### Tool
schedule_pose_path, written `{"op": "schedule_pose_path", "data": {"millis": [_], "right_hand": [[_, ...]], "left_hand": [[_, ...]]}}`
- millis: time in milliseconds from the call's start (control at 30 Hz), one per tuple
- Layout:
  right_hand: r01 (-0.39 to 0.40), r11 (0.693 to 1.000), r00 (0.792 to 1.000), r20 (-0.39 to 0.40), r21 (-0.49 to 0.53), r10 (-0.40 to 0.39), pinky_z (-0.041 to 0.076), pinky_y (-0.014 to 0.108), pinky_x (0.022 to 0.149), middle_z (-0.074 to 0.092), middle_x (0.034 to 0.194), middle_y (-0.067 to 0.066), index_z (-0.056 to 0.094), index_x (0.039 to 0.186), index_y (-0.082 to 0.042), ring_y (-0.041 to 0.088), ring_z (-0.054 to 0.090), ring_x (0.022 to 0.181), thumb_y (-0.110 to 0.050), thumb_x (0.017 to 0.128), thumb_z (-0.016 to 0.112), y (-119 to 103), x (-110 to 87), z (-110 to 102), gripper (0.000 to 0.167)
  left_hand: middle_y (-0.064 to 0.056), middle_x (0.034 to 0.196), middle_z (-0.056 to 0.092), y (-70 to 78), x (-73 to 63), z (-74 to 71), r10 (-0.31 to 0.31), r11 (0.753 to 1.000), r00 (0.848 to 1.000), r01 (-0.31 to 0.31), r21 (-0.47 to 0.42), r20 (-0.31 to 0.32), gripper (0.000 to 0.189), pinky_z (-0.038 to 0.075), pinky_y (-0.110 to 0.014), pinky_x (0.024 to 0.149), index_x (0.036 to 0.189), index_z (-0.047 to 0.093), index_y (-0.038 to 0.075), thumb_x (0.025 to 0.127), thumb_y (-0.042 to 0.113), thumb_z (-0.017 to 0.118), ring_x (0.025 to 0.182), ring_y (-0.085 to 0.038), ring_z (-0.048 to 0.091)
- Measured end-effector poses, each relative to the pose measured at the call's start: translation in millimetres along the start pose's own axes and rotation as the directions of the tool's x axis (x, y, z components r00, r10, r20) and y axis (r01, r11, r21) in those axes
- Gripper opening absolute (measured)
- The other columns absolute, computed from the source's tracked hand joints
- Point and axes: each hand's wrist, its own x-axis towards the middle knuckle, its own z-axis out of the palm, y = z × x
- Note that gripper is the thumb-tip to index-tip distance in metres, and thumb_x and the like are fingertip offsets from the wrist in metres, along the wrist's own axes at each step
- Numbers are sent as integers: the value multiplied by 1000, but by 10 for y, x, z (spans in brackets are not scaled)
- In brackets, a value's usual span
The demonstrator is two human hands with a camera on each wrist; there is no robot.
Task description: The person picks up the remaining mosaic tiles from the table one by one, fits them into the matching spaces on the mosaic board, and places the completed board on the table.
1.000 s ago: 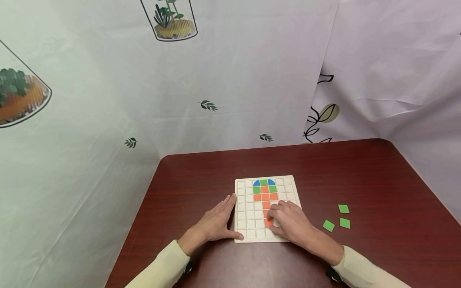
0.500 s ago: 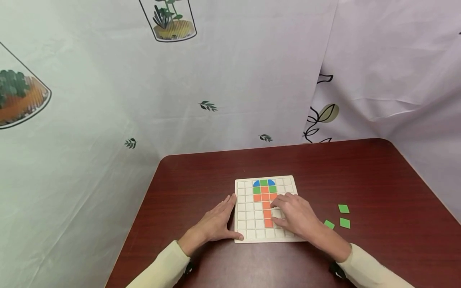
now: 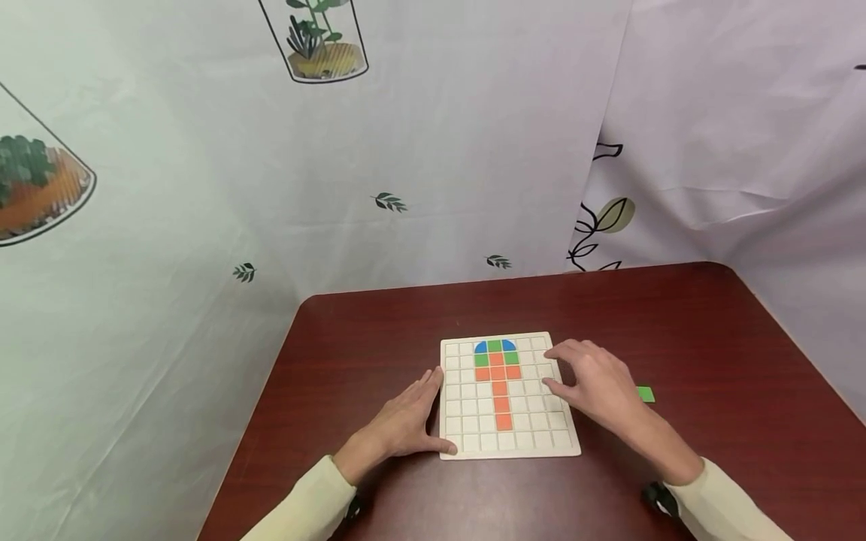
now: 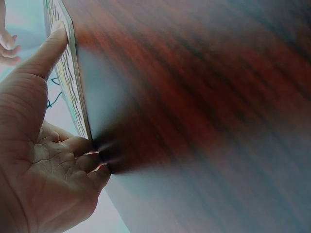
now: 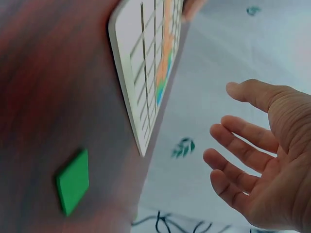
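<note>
A cream gridded board [image 3: 467,442] lies on the table, with orange tiles [image 3: 501,405] in a column and short crossbar. Green tiles [image 3: 495,346] and two blue rounded tiles [image 3: 481,348] top the column. My left hand [image 3: 404,415] steadies the board: straight fingers lie along its left edge, the thumb on its near left corner, as the left wrist view also shows. Over the board's right edge hovers my right hand [image 3: 598,382], thumb and fingers spread, holding nothing. A loose green tile [image 3: 646,394] shows beside it; the right wrist view has a green tile [image 5: 73,184] on the table.
The dark red table [image 3: 365,330] reaches back to a pale curtain [image 3: 433,135] printed with leaves and plants. My right forearm [image 3: 659,443] crosses the area right of the board, hiding part of the table.
My right hand has lifted off the orange column and moved right and away, uncovering the board's right side. It now covers two of the loose green tiles. The left hand stays put.
</note>
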Motion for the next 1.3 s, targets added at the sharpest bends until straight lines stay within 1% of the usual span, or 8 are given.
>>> {"op": "schedule_pose_path", "data": {"millis": [167, 400, 533, 733, 933, 1000, 1200, 1300], "right_hand": [[-61, 998, 998, -28, 21, 61, 59, 53, 73, 75, 113, 9, 78, 115, -8, 33, 70, 101, -19, 81, 93, 150, -55, -134, 39], [-119, 992, 991, -63, 27, 121, 56, 53, 65, 76, 112, 11, 79, 114, -10, 34, 69, 95, -21, 82, 91, 342, -161, -251, 36], [-156, 988, 986, -55, 24, 157, 55, 55, 66, 75, 114, 15, 79, 115, -9, 37, 68, 95, -22, 83, 91, 437, -209, -294, 37], [-200, 979, 980, -13, 25, 200, 56, 57, 68, 74, 119, 21, 78, 116, -7, 40, 68, 95, -23, 85, 89, 615, -270, -318, 36], [-254, 967, 966, 56, 32, 252, 46, 39, 55, 73, 116, 22, 77, 118, -5, 22, 60, 72, -22, 87, 87, 799, -361, -346, 37], [-269, 962, 961, 79, 40, 265, 44, 36, 54, 72, 115, 24, 76, 119, -4, 20, 58, 70, -20, 88, 87, 860, -388, -368, 37], [-282, 958, 953, 124, 43, 275, 50, 42, 58, 71, 118, 29, 76, 118, -2, 38, 68, 87, -17, 88, 86, 1002, -455, -415, 35], [-289, 956, 949, 148, 48, 279, 54, 48, 61, 72, 116, 28, 76, 118, -1, 41, 69, 91, -16, 88, 86, 1063, -486, -429, 35]], "left_hand": [[-13, 176, 20, 0, -2, 10, 2, 1000, 1000, -2, 0, -6, 134, 38, -51, 121, 170, 15, 2, 78, 69, 86, 161, -28, 23], [-14, 175, 22, 8, -5, 19, 9, 1000, 1000, -9, 2, -16, 134, 39, -52, 120, 170, 16, 1, 78, 69, 86, 160, -29, 25], [-14, 175, 22, 11, -10, 23, 10, 1000, 1000, -10, 3, -20, 134, 40, -53, 119, 169, 16, 1, 77, 69, 86, 160, -29, 26], [-13, 176, 21, 9, -11, 20, 5, 1000, 1000, -5, 2, -18, 134, 40, -52, 119, 170, 16, 2, 77, 70, 86, 160, -28, 25], [-13, 176, 21, 7, -5, 23, 3, 1000, 1000, -3, 10, -17, 134, 39, -51, 120, 170, 16, 2, 77, 69, 86, 160, -28, 25], [-13, 176, 21, 5, -4, 22, 2, 1000, 1000, -1, 13, -17, 134, 38, -51, 121, 170, 16, 2, 77, 70, 86, 161, -28, 25], [-13, 176, 21, 3, -9, 24, 3, 1000, 1000, -2, 14, -19, 134, 37, -50, 121, 170, 16, 2, 77, 69, 86, 161, -27, 25], [-13, 176, 21, 6, -12, 23, 5, 1000, 1000, -5, 14, -18, 134, 37, -50, 122, 170, 16, 2, 77, 69, 86, 161, -27, 24]]}}
